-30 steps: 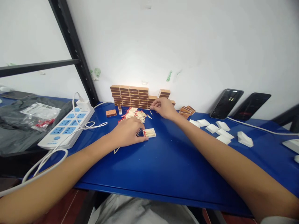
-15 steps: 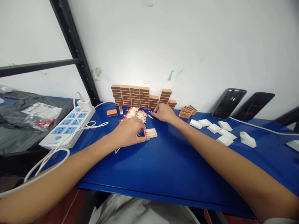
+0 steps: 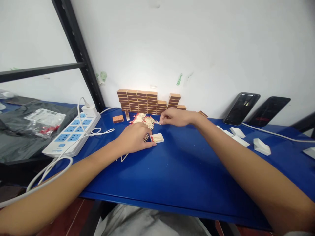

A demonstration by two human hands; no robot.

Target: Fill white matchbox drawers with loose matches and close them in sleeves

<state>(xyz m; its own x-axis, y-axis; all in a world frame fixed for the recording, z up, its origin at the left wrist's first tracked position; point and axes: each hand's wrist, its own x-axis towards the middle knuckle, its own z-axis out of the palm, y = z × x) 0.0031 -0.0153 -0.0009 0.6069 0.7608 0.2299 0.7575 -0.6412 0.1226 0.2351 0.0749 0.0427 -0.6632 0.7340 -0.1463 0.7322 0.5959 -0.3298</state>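
Observation:
My left hand (image 3: 134, 137) rests curled on the blue table (image 3: 172, 170), its fingertips against a small open matchbox tray (image 3: 157, 138) that holds red-tipped matches. Just behind lies a loose pile of matches (image 3: 144, 120). My right hand (image 3: 176, 117) hovers at the pile's right edge, its fingers pinched together on a match or two. A wall of stacked brown matchboxes (image 3: 145, 102) stands against the white wall behind the pile.
A white and blue power strip (image 3: 72, 134) with cables lies at the left, beside a black plastic bag (image 3: 27, 127). White empty box trays (image 3: 246, 141) lie at the right. Two phones (image 3: 243, 108) lean on the wall. A black shelf post (image 3: 78, 55) rises at left.
My right hand has lifted and shifted a little nearer and to the left, over the edge of the match pile. My left hand and the tray have stayed put.

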